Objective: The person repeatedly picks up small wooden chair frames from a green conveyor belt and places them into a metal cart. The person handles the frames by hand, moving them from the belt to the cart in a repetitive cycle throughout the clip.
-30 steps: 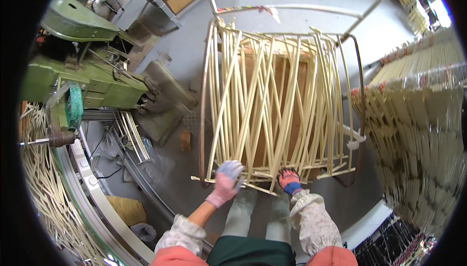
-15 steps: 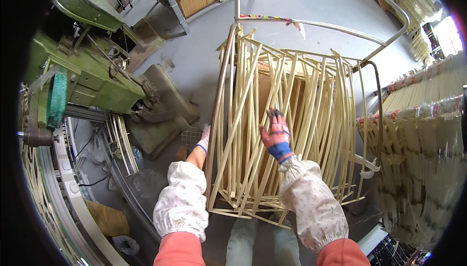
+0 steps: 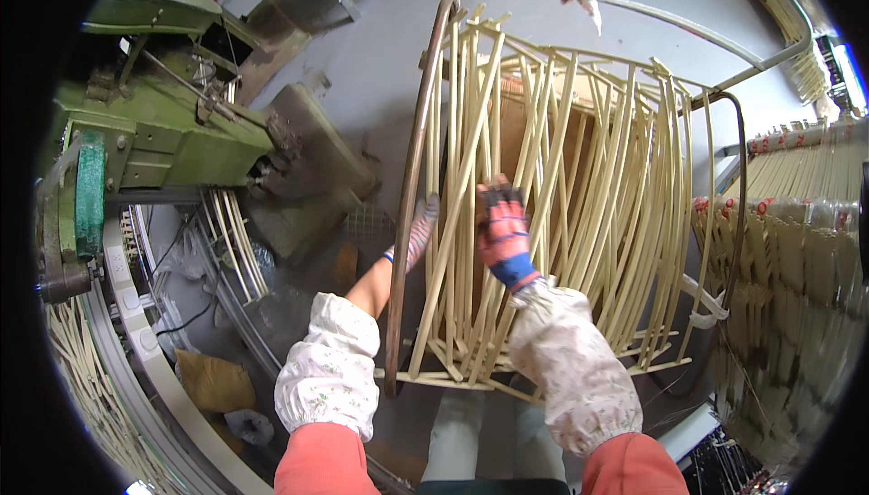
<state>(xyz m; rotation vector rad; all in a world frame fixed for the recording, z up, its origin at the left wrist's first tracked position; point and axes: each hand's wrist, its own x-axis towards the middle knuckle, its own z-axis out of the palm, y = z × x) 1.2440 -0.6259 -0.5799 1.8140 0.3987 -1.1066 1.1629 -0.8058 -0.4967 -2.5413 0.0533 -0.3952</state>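
Observation:
A pile of long, thin pale wooden sticks point(image 3: 625, 214) lies in a metal-framed cart, most running away from me and several crossing at a slant. Over the left middle of the pile is my right hand point(image 3: 503, 234), in a red and blue glove with dark fingertips. Its fingers reach forward against the sticks and look apart, with no stick plainly gripped. My left hand point(image 3: 420, 231), in a striped glove, reaches past the cart's brown left rail point(image 3: 412, 187) to the outermost sticks. The rail partly covers it; its visible fingers are stretched out.
Brown cardboard point(image 3: 579, 133) shows under the sticks. A green machine point(image 3: 172, 138) stands at left, beside a grey power strip point(image 3: 131, 287) and a few upright sticks point(image 3: 237, 246). Plastic-wrapped stick bundles point(image 3: 778, 251) fill the right side. A pale tubular rail point(image 3: 670, 20) bends round the far side.
My left hand has moved right and forward, from outside the rail to the sticks. My right hand has shifted slightly left and forward. The view has tilted, so the cart appears higher up.

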